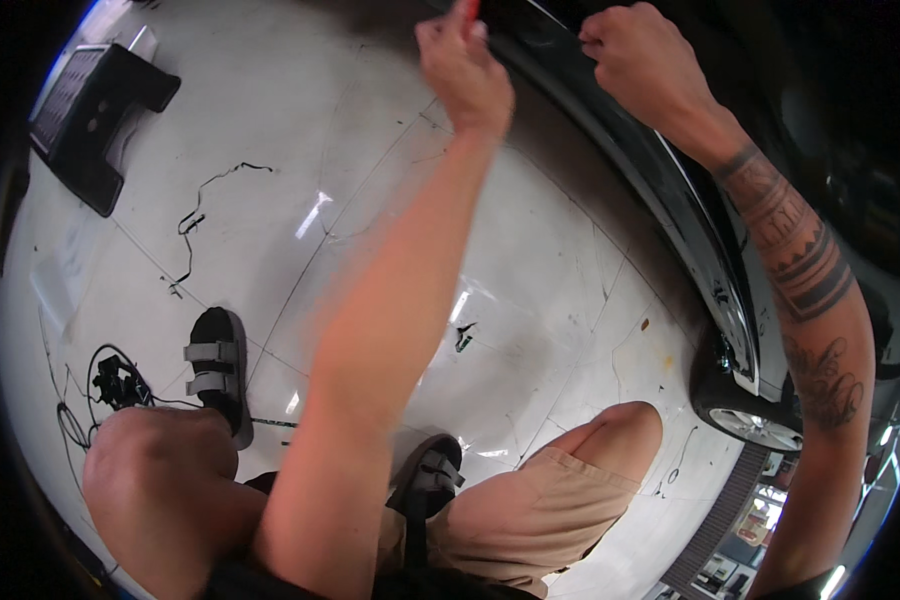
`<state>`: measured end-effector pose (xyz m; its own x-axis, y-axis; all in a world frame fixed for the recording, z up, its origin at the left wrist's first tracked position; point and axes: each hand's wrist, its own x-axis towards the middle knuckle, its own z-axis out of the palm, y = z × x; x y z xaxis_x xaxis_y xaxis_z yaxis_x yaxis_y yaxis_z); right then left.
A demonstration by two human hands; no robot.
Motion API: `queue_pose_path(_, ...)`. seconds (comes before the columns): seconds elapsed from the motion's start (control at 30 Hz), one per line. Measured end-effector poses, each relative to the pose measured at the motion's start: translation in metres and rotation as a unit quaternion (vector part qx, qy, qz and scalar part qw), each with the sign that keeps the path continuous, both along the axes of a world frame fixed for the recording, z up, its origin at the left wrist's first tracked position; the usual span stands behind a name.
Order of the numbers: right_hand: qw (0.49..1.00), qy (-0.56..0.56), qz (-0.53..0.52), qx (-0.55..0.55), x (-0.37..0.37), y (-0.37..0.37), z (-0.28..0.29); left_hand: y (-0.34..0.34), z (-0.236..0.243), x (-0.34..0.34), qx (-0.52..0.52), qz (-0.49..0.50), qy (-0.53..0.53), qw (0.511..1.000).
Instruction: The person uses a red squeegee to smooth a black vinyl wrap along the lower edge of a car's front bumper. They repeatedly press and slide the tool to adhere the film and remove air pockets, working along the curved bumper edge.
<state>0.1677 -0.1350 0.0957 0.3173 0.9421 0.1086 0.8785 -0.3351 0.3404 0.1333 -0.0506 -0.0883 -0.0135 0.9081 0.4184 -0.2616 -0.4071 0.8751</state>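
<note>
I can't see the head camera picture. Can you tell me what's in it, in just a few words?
Two bare hands reach up to the black car body: the left hand holds a small red tool, and the right hand pinches the car's edge. Below are the person's knees, sandals and a shiny white floor with loose cables.

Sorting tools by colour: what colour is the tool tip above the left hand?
Red, in the head view: tool above left hand.

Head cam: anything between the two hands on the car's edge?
Nothing else: between the left hand and the right hand only the black car body's glossy edge shows, in the head view.
</note>
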Motion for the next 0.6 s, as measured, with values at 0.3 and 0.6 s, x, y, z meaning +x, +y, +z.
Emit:
queue_pose_path(0.3, 1.0, 0.002, -0.01, 0.002, 0.001, -0.033, 0.029, -0.166, 0.011, -0.004, -0.068, -0.378, -0.1, 0.918)
queue_pose_path(0.6, 0.999, -0.013, -0.004, 0.052, 0.001, -0.12, 0.019, 0.05, -0.007, -0.042, 0.009, 0.07, 0.026, 0.997)
